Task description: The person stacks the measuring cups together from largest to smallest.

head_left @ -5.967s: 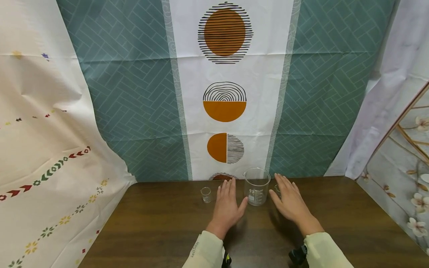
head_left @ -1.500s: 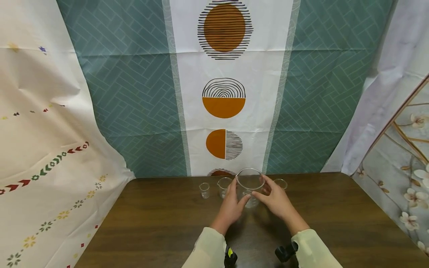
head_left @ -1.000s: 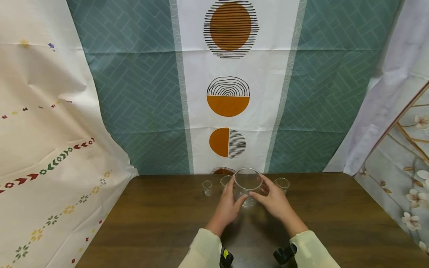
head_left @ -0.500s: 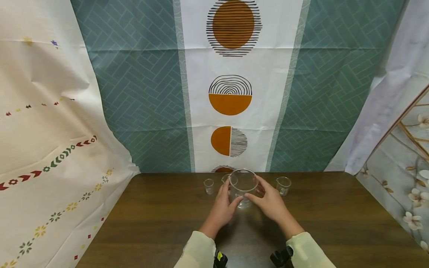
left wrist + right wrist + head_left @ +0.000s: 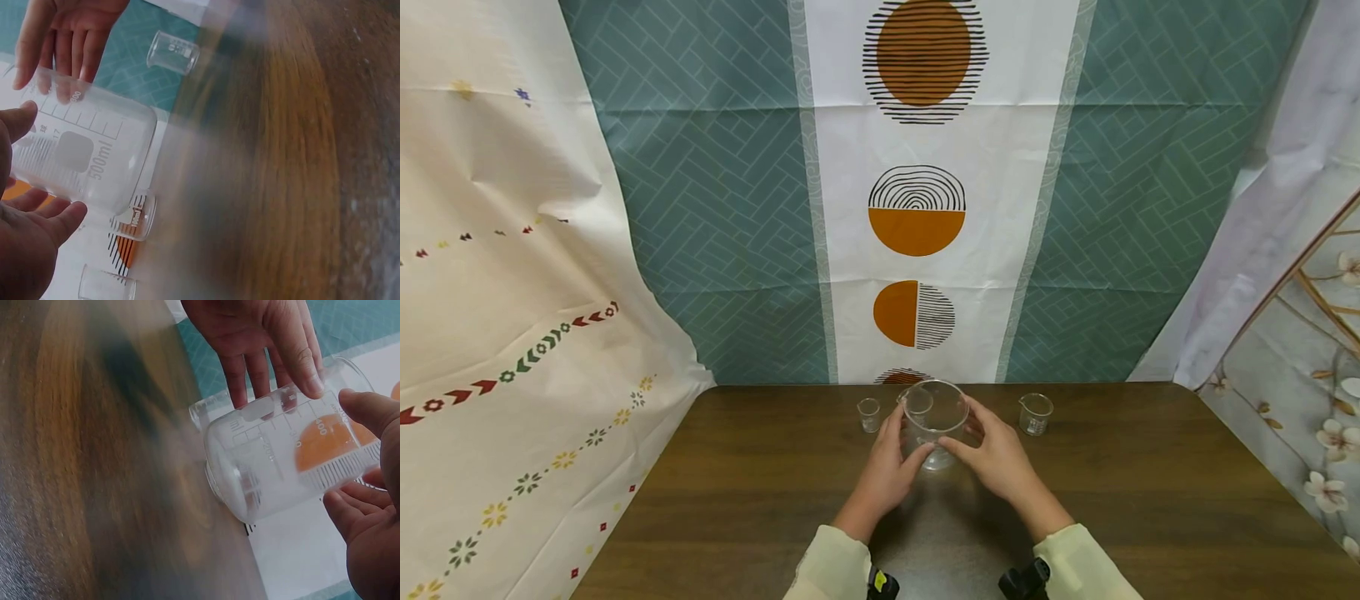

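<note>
A large clear glass beaker (image 5: 934, 429) marked 500ml is held between both hands, upright and apparently just above the brown table (image 5: 760, 500). My left hand (image 5: 883, 475) grips its left side, thumb in front and fingers behind. On the other side my right hand (image 5: 992, 462) grips it the same way, the two thumbs nearly meeting. In the left wrist view a smaller beaker (image 5: 140, 219) marked 100ml stands behind the large one; the head view shows it partly through the glass.
The smallest beaker (image 5: 868, 414) stands to the left of the hands near the table's back edge. Another small beaker (image 5: 1035, 414) is to the right. A patterned cloth (image 5: 722, 250) hangs right behind the table.
Six seconds ago the hands were spread beside the standing large beaker. Both now grip it, and it has moved left, in front of the middle small beaker. The right small beaker is uncovered.
</note>
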Motion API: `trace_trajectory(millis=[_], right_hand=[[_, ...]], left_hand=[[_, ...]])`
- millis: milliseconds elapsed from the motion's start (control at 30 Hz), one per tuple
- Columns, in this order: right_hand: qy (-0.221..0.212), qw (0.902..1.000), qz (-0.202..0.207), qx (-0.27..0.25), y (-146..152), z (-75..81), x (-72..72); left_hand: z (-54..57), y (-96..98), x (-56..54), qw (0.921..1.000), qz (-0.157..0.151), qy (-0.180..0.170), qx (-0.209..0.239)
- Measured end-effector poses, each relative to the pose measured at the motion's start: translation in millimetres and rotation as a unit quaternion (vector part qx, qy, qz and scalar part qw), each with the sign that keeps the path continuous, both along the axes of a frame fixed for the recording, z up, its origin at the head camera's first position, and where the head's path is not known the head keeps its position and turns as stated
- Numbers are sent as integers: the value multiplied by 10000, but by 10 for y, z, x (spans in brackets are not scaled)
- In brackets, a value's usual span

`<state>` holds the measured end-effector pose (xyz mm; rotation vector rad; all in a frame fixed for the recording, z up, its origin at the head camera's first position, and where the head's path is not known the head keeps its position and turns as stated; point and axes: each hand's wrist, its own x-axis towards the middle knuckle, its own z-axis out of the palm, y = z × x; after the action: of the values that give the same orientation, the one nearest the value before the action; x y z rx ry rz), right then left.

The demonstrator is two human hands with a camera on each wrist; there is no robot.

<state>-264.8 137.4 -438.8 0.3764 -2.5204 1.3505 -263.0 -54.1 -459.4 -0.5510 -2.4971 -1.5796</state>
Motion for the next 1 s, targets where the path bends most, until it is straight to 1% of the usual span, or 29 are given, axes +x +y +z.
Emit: trace_trajectory(millis=[167,300,467,600,800,1000], right_hand=[[89,9999,101,-78,-47,5,34],[0,9999,141,-76,-90,17,55],[-127,9997,186,-54,-152,14,86],[-57,9996,249,-73,-204,-11,103],[-15,9993,306,-199,-301,-20,135],[-40,9995,278,-155,-382,-41,178]], left_hand=[[-14,-56,14,10000,38,20,-12],[-33,-104,34,9999,83,80,-32],[-57,-181,94,9998,153,142,8],[-67,-245,141,9997,208,131,-34],[-78,-342,211,9994,271,220,-40],[-80,-441,272,9992,368,142,-108]])
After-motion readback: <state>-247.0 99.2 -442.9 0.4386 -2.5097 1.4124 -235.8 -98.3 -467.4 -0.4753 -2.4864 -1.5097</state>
